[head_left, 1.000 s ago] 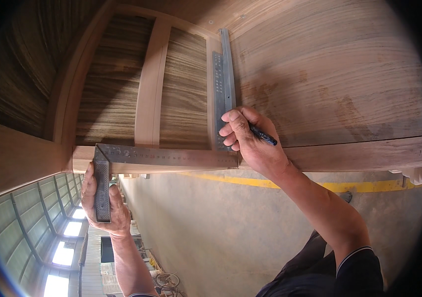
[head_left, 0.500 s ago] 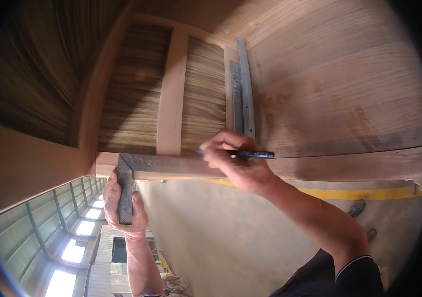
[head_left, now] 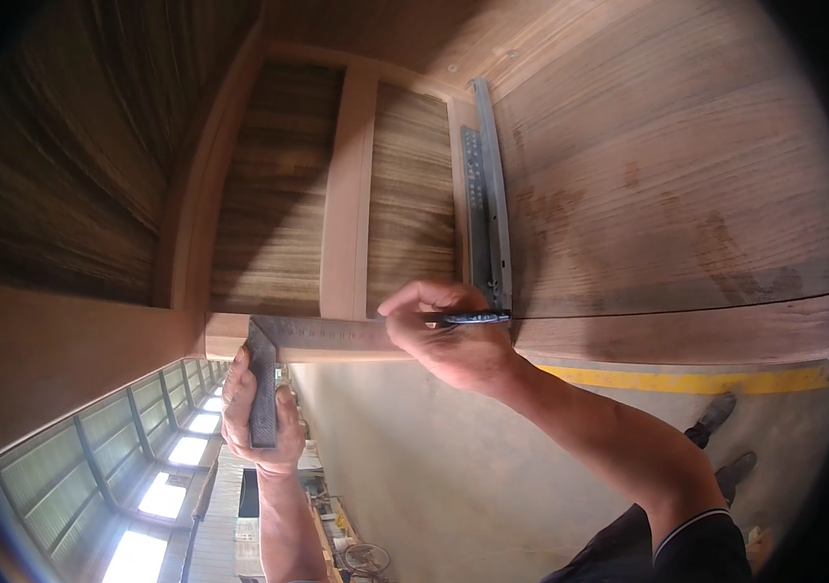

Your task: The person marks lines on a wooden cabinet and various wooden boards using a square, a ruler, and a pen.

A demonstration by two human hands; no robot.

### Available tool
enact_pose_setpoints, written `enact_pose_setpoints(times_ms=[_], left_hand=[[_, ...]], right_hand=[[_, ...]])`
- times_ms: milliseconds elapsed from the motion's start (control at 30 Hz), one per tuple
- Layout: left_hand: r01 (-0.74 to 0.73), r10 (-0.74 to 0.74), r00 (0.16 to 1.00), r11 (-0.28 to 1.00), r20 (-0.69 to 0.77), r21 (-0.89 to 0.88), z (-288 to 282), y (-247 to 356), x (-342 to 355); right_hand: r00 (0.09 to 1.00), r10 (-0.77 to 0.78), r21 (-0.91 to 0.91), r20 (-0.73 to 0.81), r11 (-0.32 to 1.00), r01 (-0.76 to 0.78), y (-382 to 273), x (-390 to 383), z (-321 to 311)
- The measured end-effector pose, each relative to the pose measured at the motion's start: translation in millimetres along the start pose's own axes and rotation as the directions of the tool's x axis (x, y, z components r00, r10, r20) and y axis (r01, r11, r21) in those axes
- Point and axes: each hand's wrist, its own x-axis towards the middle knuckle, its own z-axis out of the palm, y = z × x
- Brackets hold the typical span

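Observation:
My left hand (head_left: 259,413) grips the dark stock of a metal try square (head_left: 264,384), whose blade lies flat along the edge of a wooden board (head_left: 677,335). My right hand (head_left: 449,335) holds a dark pen (head_left: 468,317), lying level along the board with its tip pointing right. The pen tip sits just below a metal drawer slide (head_left: 487,194) screwed to the wood panel. My right forearm comes up from the lower right.
A wooden cabinet frame (head_left: 346,194) with slatted panels fills the upper middle. A wide wood panel (head_left: 667,165) spreads to the right. Below lies a concrete floor (head_left: 453,486) with a yellow line (head_left: 687,381). Windows (head_left: 157,437) show at lower left.
The view has shifted so the square and hands sit further right. My right hand has moved the pen from a raised grip to lying level along the board edge.

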Motion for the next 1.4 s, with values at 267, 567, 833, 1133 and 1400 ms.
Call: enact_pose_setpoints(times_ms=[267, 567, 833, 1133, 1400], left_hand=[[0.001, -0.001, 1.000, 1.000, 0.005, 0.007, 1.7, 1.4, 2.6], [0.022, -0.022, 1.000, 0.999, -0.002, -0.030, 4.2, 0.3, 0.4], [0.013, -0.013, 1.000, 1.000, -0.004, -0.006, 3.6, -0.1, 0.2], [0.009, -0.010, 1.000, 1.000, -0.019, -0.019, 5.7, 1.2, 0.2], [0.007, -0.004, 0.997, 0.999, -0.078, 0.042, -3.9, 19.7, 5.9]], right_hand=[[0.995, -0.094, -0.257, -0.041, 0.963, 0.080, -2.9, 2.0, 2.1], [0.993, -0.108, -0.302, 0.055, 0.946, 0.120, 5.0, 8.7, -4.4], [0.990, 0.048, -0.361, 0.130, 0.933, 0.002, -5.4, 12.3, -3.2], [1.000, -0.011, -0.290, -0.018, 0.957, 0.005, -0.5, 2.3, 1.0], [0.963, 0.088, 0.011, -0.253, 0.996, -0.088, -25.2, -10.5, 10.3]])
